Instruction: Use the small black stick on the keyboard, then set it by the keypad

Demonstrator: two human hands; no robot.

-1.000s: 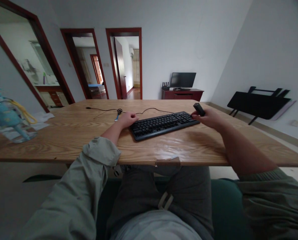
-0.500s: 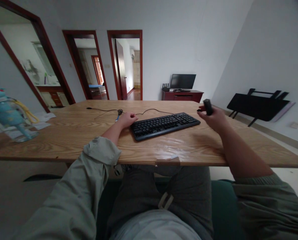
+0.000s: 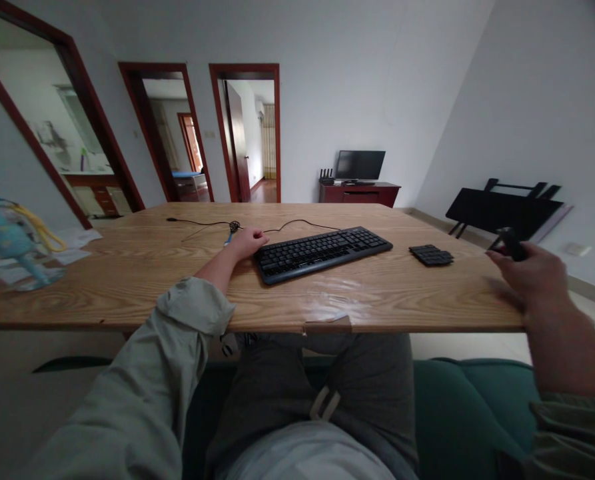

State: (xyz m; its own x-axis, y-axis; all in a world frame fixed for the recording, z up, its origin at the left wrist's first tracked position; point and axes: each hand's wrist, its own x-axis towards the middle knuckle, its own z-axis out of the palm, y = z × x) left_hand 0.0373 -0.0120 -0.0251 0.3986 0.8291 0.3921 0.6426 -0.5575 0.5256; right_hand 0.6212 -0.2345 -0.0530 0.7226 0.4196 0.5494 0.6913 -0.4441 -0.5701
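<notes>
**Right hand grips small dark object off the table's right end; left hand rests at keyboard**

Presently the right hand (image 3: 530, 275) is held out past the right end of the wooden table (image 3: 142, 267), fingers curled round a small dark object (image 3: 511, 243) whose top stands clear above the knuckles. The grip is closed on it; what the object is cannot be told, as it is blurred. The object is off the table surface, in the air, well apart from the keyboard.

The left hand (image 3: 247, 242) lies on the table as a loose fist, touching the left end of the black keyboard (image 3: 322, 251). It holds nothing visible.

The keyboard sits at a slant near the table's middle. A thin black cable (image 3: 297, 221) runs from behind it across the far side of the table, past a small coiled bundle just beyond the left hand. A small dark keypad-like item (image 3: 431, 255) lies flat on the table between the keyboard and the right hand, touching neither.

A blue bottle (image 3: 2, 237) stands at the far left edge of the view.
</notes>
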